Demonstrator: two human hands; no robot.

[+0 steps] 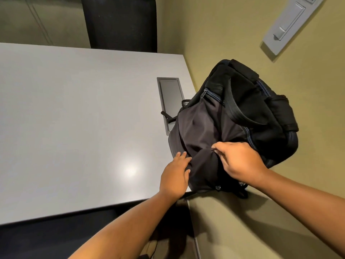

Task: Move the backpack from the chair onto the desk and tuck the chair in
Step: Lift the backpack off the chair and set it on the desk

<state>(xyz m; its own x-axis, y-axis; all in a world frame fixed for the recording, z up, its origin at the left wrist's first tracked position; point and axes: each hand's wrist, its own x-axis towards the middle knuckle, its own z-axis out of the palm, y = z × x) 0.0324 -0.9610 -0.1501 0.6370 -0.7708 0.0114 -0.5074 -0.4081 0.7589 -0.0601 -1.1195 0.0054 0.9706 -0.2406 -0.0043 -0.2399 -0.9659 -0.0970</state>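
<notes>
A black and dark grey backpack (233, 124) stands on the right end of the white desk (74, 128), leaning against the olive wall. My right hand (240, 161) pinches the fabric at the pack's near front. My left hand (175, 176) lies flat against the pack's lower left side, fingers together on the cloth. A dark seat, perhaps the chair (56, 238), shows below the desk's near edge; most of it is hidden by the desk and my arms.
A second black chair back (119, 23) stands behind the desk's far edge. A grey cable hatch (169, 98) is set into the desktop next to the pack. A white wall switch plate (291, 23) hangs on the wall at upper right.
</notes>
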